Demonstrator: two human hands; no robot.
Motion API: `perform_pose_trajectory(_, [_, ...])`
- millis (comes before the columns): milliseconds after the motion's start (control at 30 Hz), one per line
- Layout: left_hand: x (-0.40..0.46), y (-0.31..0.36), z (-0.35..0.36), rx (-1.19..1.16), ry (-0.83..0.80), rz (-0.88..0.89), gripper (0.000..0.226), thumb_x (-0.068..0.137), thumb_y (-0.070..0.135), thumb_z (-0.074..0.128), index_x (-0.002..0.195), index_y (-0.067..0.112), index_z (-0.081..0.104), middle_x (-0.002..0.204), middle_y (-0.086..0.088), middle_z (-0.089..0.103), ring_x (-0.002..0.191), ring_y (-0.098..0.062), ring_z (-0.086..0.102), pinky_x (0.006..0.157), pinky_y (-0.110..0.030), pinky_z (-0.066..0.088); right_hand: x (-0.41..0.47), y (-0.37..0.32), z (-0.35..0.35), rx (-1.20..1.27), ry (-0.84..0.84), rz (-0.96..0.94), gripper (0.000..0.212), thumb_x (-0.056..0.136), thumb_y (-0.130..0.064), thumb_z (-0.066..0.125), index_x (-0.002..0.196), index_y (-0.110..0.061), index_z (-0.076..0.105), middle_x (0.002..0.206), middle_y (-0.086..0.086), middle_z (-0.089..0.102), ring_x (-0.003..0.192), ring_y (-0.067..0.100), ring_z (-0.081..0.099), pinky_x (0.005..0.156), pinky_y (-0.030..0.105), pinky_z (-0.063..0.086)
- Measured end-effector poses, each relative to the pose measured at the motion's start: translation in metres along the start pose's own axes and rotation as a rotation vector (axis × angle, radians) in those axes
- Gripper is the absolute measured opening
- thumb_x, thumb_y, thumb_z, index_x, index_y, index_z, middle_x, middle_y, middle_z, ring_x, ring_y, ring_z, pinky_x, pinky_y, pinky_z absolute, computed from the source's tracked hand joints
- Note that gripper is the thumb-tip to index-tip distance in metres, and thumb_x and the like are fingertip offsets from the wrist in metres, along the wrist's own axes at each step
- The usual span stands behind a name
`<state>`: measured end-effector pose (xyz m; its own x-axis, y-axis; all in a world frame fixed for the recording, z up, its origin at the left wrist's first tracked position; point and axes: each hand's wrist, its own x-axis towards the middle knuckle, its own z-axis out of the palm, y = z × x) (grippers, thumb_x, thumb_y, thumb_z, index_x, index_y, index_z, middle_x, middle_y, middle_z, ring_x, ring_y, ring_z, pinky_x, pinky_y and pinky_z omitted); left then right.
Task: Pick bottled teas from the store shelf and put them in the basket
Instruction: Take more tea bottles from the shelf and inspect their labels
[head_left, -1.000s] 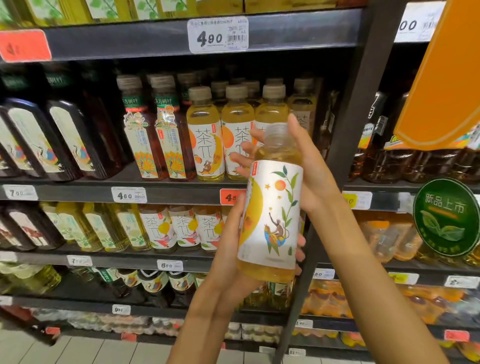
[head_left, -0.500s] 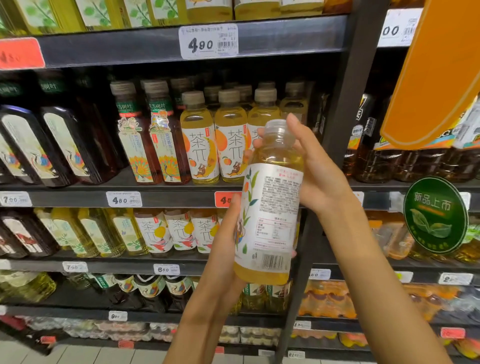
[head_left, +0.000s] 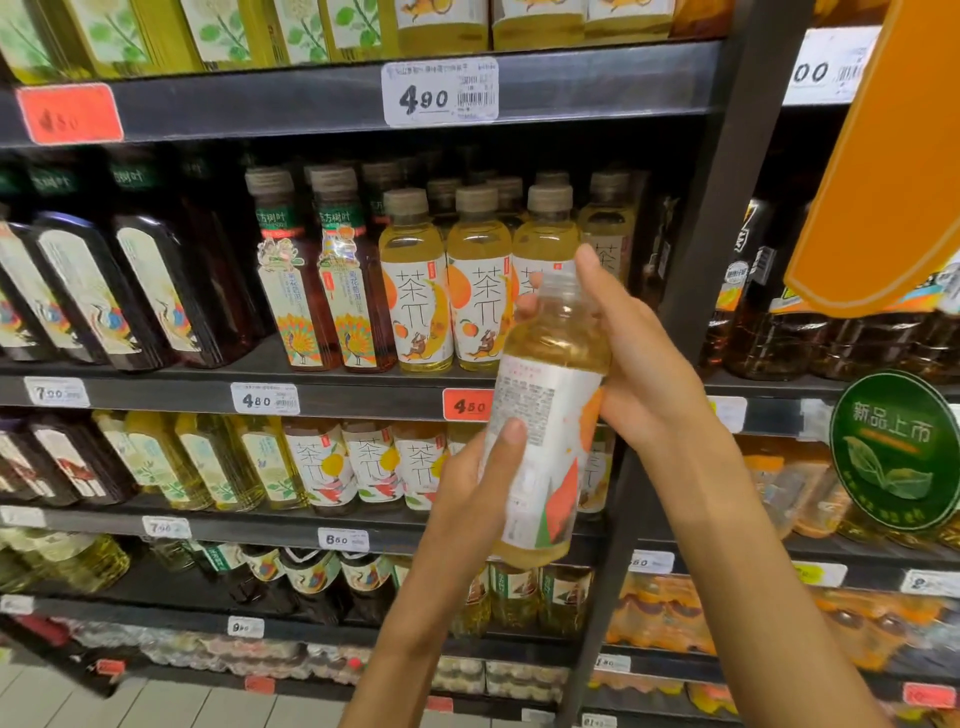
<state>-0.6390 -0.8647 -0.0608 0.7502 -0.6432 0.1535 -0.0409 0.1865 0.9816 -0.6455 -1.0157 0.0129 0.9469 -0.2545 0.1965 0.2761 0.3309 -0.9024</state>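
Facing a dark store shelf (head_left: 332, 98) stocked in tiers with bottled drinks; pale floor tiles show at the bottom edge below it. White price tag (head_left: 440, 92) reading 4.90 on the shelf lip, directly above the held bottle. Red price tag (head_left: 467, 405) reading 4.50 just left of the bottle's label, partly behind it. Dark upright post (head_left: 727, 208) just right of and behind the bottle, dividing two bays. Round green sign (head_left: 896, 451) well right of the bottle; orange board (head_left: 883, 171) up and right of it.

Row of yellow tea bottles (head_left: 447, 291) standing upright on the shelf, just left of and behind the bottle's neck. Dark bottles (head_left: 156, 291) farther left on the same tier.

Bottle (head_left: 545, 415) held in the air in front of the shelf, between both hands. Long axis near vertical, cap end up and leaning slightly right, base down and toward the camera. Pale yellow liquid; the white label's fine-print side faces the camera.

Left hand (head_left: 472, 499) grips the lower half from the left, thumb laid across the label, fingers wrapped behind. Right hand (head_left: 639, 374) grips the upper part from the right, index finger reaching up beside the clear cap, other fingertips showing past the neck on its far side.
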Motion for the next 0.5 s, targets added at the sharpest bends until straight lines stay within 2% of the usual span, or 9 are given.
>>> perform_pose_trajectory(100, [-0.002,-0.004,0.0,-0.233,-0.047,-0.097,0.055,0.077,0.072,0.048,0.115,0.037,0.068,0.114,0.0,0.071,0.106,-0.017,0.067,0.084,-0.026,0.056,0.003,0.003,-0.001,0.121,-0.089,0.035,0.043,0.091,-0.043,0.056,0.114,-0.007,0.062,0.091,0.008,0.07,0.09,0.023,0.067,0.081,0.035,0.054])
perform_pose_trajectory(167, [-0.004,-0.004,0.001,-0.383,-0.136,-0.182,0.068,0.084,0.069,0.044,0.128,0.02,0.06,0.113,-0.013,0.069,0.098,-0.026,0.068,0.082,-0.035,0.056,0.005,0.005,0.0,0.206,-0.161,0.053,0.041,0.09,-0.042,0.053,0.111,-0.008,0.062,0.087,0.008,0.069,0.087,0.023,0.067,0.081,0.035,0.055])
perform_pose_trajectory(233, [-0.003,-0.007,0.002,-0.476,-0.238,-0.271,0.075,0.089,0.068,0.036,0.126,0.007,0.059,0.1,-0.017,0.069,0.086,-0.027,0.068,0.077,-0.039,0.056,0.009,0.009,0.0,0.277,-0.197,0.09,0.041,0.085,-0.044,0.055,0.106,-0.01,0.062,0.085,0.008,0.071,0.085,0.024,0.069,0.083,0.038,0.056])
perform_pose_trajectory(333, [-0.003,-0.011,-0.001,-0.477,-0.293,-0.341,0.077,0.092,0.068,0.024,0.121,0.009,0.063,0.102,-0.015,0.071,0.089,-0.028,0.069,0.086,-0.042,0.055,0.013,0.011,-0.002,0.28,-0.158,0.126,0.028,0.087,-0.039,0.057,0.091,-0.012,0.064,0.076,0.006,0.067,0.076,0.024,0.068,0.076,0.036,0.054])
perform_pose_trajectory(433, [-0.004,-0.012,-0.006,-0.3,-0.178,-0.236,0.064,0.088,0.067,0.034,0.133,0.027,0.054,0.123,-0.005,0.067,0.113,-0.021,0.063,0.092,-0.03,0.053,0.013,0.007,-0.005,0.136,-0.113,0.088,0.029,0.085,-0.039,0.062,0.092,-0.011,0.064,0.075,0.006,0.066,0.075,0.024,0.068,0.07,0.032,0.055])
perform_pose_trajectory(500, [-0.004,-0.01,-0.005,-0.222,-0.149,-0.147,0.052,0.083,0.066,0.042,0.125,0.038,0.058,0.126,0.006,0.065,0.119,-0.012,0.059,0.089,-0.02,0.051,0.012,0.006,-0.006,0.039,-0.071,0.051,0.035,0.081,-0.041,0.065,0.1,-0.011,0.064,0.077,0.005,0.067,0.079,0.024,0.068,0.075,0.033,0.055])
